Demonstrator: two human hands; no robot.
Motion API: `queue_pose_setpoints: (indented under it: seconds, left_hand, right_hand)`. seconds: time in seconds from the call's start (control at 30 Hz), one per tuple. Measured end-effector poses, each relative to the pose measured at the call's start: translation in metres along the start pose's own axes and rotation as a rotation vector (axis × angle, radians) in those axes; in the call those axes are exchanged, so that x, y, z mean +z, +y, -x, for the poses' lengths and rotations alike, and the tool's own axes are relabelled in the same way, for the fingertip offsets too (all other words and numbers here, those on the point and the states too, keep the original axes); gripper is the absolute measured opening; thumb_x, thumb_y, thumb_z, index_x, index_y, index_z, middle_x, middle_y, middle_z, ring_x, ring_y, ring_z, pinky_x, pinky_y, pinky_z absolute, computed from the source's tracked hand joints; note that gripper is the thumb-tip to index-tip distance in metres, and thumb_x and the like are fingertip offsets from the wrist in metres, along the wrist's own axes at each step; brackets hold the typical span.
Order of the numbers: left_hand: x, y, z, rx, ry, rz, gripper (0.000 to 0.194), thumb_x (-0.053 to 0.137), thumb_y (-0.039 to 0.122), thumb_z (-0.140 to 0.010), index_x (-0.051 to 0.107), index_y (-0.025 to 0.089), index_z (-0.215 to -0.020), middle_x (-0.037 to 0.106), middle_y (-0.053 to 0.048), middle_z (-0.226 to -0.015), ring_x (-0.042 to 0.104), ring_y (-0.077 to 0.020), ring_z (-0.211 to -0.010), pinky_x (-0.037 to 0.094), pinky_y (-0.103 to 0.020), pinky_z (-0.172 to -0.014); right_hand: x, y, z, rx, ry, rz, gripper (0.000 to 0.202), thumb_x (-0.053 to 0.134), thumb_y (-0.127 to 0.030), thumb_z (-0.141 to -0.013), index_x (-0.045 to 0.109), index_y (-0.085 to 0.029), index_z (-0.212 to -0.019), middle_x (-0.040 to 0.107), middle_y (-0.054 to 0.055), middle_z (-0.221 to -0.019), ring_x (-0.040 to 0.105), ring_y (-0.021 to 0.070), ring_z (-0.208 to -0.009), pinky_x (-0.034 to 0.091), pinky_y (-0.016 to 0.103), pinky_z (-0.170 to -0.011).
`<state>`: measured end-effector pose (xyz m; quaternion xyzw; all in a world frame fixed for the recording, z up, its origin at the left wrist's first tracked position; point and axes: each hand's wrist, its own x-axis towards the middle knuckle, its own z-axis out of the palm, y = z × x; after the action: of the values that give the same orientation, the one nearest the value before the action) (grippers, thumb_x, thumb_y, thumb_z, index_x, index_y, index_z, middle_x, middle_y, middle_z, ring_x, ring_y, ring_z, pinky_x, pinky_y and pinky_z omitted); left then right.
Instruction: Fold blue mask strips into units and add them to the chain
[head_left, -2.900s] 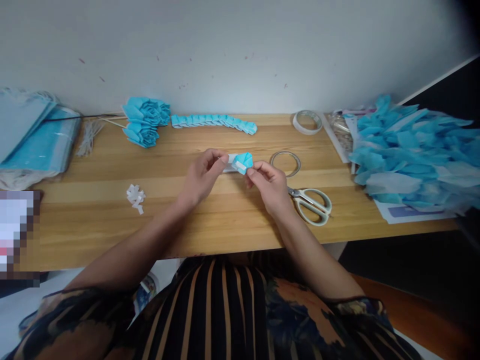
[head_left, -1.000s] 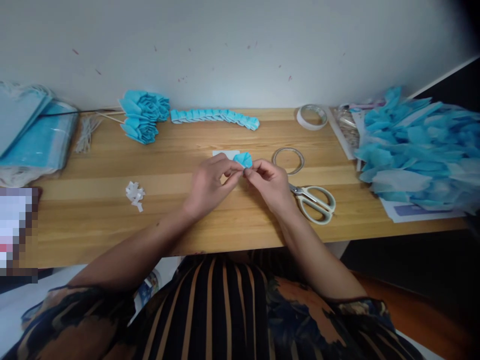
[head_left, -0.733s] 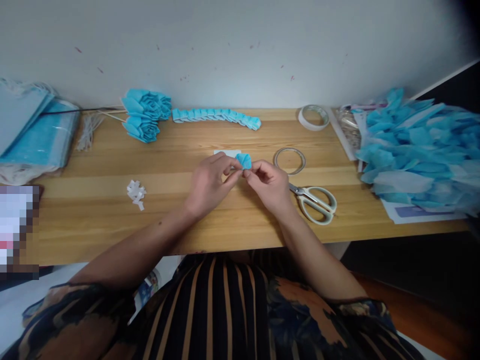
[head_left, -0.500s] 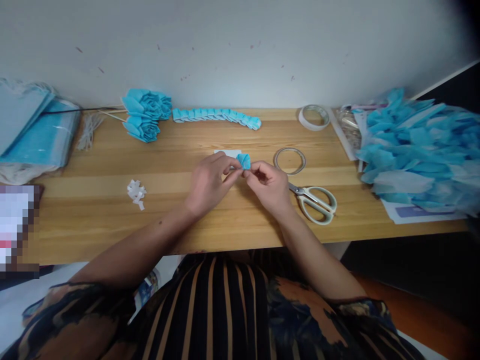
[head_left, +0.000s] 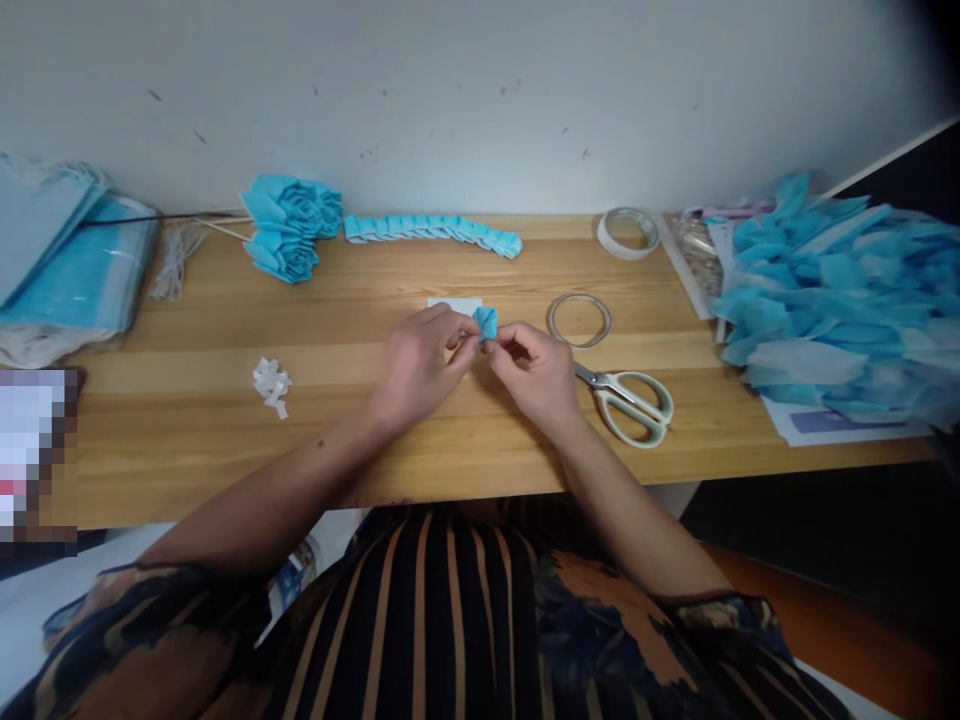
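Between my two hands, above the middle of the wooden table, is a small folded blue petal [head_left: 487, 321] of thin, paper-like material. My left hand [head_left: 431, 355] pinches it from the left with thumb and forefinger. From the right, my right hand [head_left: 534, 372] closes thumb and fingertips on its lower edge. A white rectangular piece [head_left: 454, 303] lies on the table just behind my left fingers, partly covered by them. Right beside my right hand are the scissors [head_left: 634, 405] with pale handles; my hand hides their blade tips. A thin tape ring [head_left: 580, 320] lies just behind them.
Along the wall lie a row of folded blue pieces [head_left: 431, 230], blue flowers on sticks [head_left: 292, 228] and a white tape roll [head_left: 628, 234]. A large heap of blue petals [head_left: 847, 300] fills the right end. White scraps [head_left: 271, 386] and packed blue sheets [head_left: 82, 270] are at left.
The blue petal has tilted slightly and shifted a little left between my fingertips. Both hands keep their pinch; the things on the table stay where they were.
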<state>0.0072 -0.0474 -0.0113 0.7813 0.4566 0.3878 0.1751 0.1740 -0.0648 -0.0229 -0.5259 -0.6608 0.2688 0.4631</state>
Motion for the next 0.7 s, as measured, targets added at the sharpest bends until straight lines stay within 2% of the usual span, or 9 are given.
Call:
queue_pose_setpoints:
  seconds: [0.2,0.4,0.7]
  left_hand:
    - [0.0021,-0.0026,0.0012,0.006,0.029,0.067,0.012,0.059,0.013,-0.088,0.069,0.02,-0.083,0.058,0.001,-0.068,0.052,-0.0124,-0.065,0.038,-0.029,-0.064]
    - [0.0007,-0.0035,0.0003,-0.043,0.012,0.077,0.006,0.069,0.022,-0.088,0.069,0.02,-0.082,0.052,0.003,-0.065,0.047,-0.0118,-0.062,0.037,-0.028,-0.062]
    - [0.0012,-0.0039,-0.0003,-0.07,0.005,0.139,0.009,0.064,0.014,-0.086,0.068,0.02,-0.08,0.054,0.004,-0.065,0.046,-0.0103,-0.06,0.038,-0.027,-0.062]
  right_hand:
    - [0.0005,0.0019,-0.0005,0.013,0.01,0.009,0.012,0.061,-0.024,-0.083,0.063,-0.021,-0.072,0.062,-0.002,-0.064,0.053,0.0117,-0.057,0.039,0.025,-0.056]
    - [0.0005,0.0018,0.0002,-0.007,0.013,0.037,0.013,0.061,-0.024,-0.083,0.063,-0.021,-0.071,0.062,-0.003,-0.064,0.053,0.0118,-0.058,0.041,0.025,-0.057]
    - [0.0001,0.002,0.0006,-0.029,0.007,0.027,0.012,0.062,-0.023,-0.084,0.065,-0.021,-0.072,0.063,-0.003,-0.065,0.054,0.0115,-0.058,0.041,0.025,-0.057]
